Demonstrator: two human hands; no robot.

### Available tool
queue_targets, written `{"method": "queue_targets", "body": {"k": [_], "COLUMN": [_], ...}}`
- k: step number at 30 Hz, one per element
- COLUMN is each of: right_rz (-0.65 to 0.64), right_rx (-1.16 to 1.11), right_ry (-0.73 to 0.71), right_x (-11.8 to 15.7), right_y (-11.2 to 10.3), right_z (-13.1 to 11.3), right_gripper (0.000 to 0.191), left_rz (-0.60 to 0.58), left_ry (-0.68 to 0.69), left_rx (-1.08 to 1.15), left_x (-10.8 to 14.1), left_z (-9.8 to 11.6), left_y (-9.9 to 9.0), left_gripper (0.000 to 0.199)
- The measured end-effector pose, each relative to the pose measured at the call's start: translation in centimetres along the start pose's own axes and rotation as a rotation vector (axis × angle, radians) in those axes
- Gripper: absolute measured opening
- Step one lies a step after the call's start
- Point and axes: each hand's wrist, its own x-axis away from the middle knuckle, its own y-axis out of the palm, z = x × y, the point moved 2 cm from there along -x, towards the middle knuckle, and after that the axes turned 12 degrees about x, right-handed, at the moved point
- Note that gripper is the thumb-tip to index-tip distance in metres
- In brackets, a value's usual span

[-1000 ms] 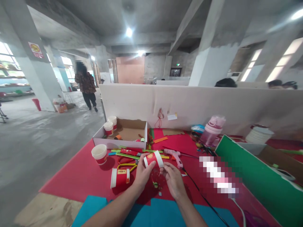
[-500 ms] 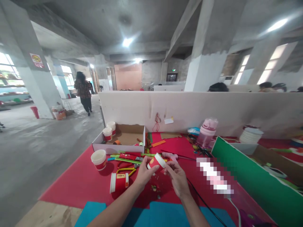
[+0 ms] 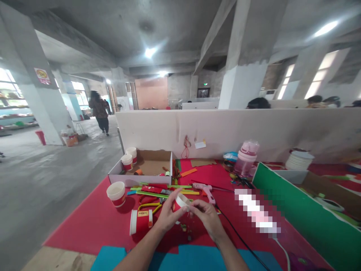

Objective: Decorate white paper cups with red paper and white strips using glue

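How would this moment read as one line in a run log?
left hand: holds red-and-white cup | right hand: at that cup's edge | red tabletop: cup on its side, standing cup, pliers, glue gun

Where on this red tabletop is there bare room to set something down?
Largest: the red tabletop between the lying cup and the table's left edge, nearer than the standing cup. A smaller patch lies right of the orange strip, between the brown cardboard and glue gun. Crowded: beyond the left hand, with pliers and coloured strips.
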Motion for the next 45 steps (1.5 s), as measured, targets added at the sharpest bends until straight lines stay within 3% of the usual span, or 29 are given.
{"method": "queue_targets", "body": {"k": [4, 9, 13, 15, 20, 24, 29, 33, 38, 45], "right_rz": [-0.016, 0.128, -0.056, -0.059, 0.129, 0.072, 0.046, 0.036, 0.015, 0.004], "right_rx": [-0.050, -0.247, -0.020, 0.193, 0.641, 0.903, 1.056, 1.092, 0.996, 0.848], "right_ry": [-0.006, -0.040, -0.058, -0.046, -0.154, -0.260, -0.259, -0.220, -0.155, -0.094], "right_x": [0.0, -0.3, 0.0, 0.1, -0.2, -0.4, -0.2, 0.0, 0.2, 0.2], "right_y": [0.2, -0.2, 0.5, 0.7, 0.0, -0.3, 0.3, 0.6, 0.7, 0.7], "right_z": [0.4, 1.1, 1.4, 1.7, 2.6, 2.8, 2.1, 1.7, 1.6, 1.1], "right_gripper": [0.026, 0.030, 0.076, 0.090, 0.074, 0.072, 0.065, 0.048, 0.036, 0.037], "left_rz": [-0.059, 0.054, -0.010, -0.058, -0.039, -0.064, -0.076, -0.108, -0.208, -0.315], "left_ry": [-0.008, -0.076, -0.042, -0.031, 0.095, 0.135, -0.001, -0.028, 0.183, 0.196], "left_rx": [0.008, 0.191, 0.160, 0.082, -0.211, -0.377, -0.246, -0.195, -0.396, -0.393], "left_x": [-0.1, -0.4, -0.5, -0.4, -0.2, -0.3, 0.0, 0.4, 0.4, 0.4], "left_z": [0.1, 0.2, 0.3, 0.2, 0.8, 1.2, 0.4, 0.0, 0.8, 1.4], "left_y": [-0.3, -0.4, -0.1, 0.0, 0.0, 0.1, 0.8, 1.3, 1.2, 1.0], "left_gripper": [0.035, 0.031, 0.030, 0.030, 0.025, 0.014, 0.020, 0.020, 0.023, 0.017]}}
